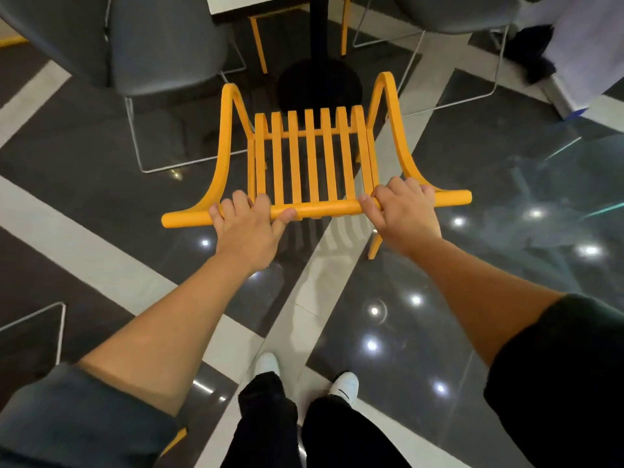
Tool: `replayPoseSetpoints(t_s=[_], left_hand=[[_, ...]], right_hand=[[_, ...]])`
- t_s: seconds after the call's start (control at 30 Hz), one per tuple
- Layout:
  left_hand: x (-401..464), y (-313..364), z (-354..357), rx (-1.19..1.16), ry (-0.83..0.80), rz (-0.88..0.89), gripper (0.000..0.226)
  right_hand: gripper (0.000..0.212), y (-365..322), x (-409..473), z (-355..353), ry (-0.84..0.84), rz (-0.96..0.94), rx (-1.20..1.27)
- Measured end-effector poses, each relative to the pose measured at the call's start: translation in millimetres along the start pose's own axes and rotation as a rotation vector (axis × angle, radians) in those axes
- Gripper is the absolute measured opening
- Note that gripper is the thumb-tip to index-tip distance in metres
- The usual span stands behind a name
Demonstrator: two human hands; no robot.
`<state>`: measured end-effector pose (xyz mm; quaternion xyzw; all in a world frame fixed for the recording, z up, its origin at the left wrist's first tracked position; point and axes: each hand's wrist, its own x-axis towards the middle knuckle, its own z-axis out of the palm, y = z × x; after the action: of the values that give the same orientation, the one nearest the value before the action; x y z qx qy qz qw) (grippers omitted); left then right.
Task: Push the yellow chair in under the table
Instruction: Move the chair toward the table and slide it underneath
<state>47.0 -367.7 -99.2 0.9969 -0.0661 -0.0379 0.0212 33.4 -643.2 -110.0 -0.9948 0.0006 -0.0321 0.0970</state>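
The yellow chair (312, 157) has a slatted seat and back and curved armrests, and faces away from me in the middle of the view. My left hand (248, 228) grips the left part of its round top rail. My right hand (403, 211) grips the right part of the same rail. The white table (256, 3) shows only as an edge at the top, with its black post and round base (319, 82) just beyond the chair's front. The chair's seat lies short of the table edge.
A grey chair with white wire legs (135, 55) stands at the left of the table, another grey chair (452, 15) at the right. A second yellow chair's legs (258, 42) show across the table. The glossy dark-and-white floor (472, 298) spreads around my feet.
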Motion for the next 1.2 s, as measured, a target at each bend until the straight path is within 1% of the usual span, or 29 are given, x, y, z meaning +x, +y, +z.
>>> replayPoseSetpoints(t_s=[0.1, 0.17, 0.23, 0.4, 0.57, 0.67, 0.9, 1.0, 1.2], left_hand=[[26, 15, -2, 0.004, 0.015, -0.004, 0.076], [45, 29, -3, 0.008, 0.006, -0.021, 0.077], [63, 44, -3, 0.015, -0.011, -0.037, 0.074], [107, 76, -4, 0.033, 0.016, -0.058, 0.067], [147, 105, -8, 0.009, 0.015, -0.083, 0.059], [170, 123, -9, 0.007, -0.007, -0.108, 0.062], [223, 164, -10, 0.002, -0.018, -0.168, 0.073], [245, 177, -12, -0.011, -0.010, -0.202, 0.074], [280, 201, -13, 0.004, 0.030, -0.229, 0.073]], right_hand=[[0.056, 19, 25, 0, 0.042, -0.012, 0.014], [0.058, 34, 46, -1, 0.013, -0.038, -0.043], [0.056, 52, 68, -1, 0.013, -0.047, -0.044], [0.054, 92, 118, 0, 0.038, -0.044, 0.014], [0.054, 124, 161, -4, 0.024, -0.050, -0.006], [0.053, 145, 186, -6, -0.008, -0.072, -0.014], [0.051, 192, 247, -9, -0.009, -0.136, -0.008], [0.051, 204, 272, -14, -0.008, -0.167, 0.019], [0.057, 231, 313, -14, -0.046, -0.202, 0.017]])
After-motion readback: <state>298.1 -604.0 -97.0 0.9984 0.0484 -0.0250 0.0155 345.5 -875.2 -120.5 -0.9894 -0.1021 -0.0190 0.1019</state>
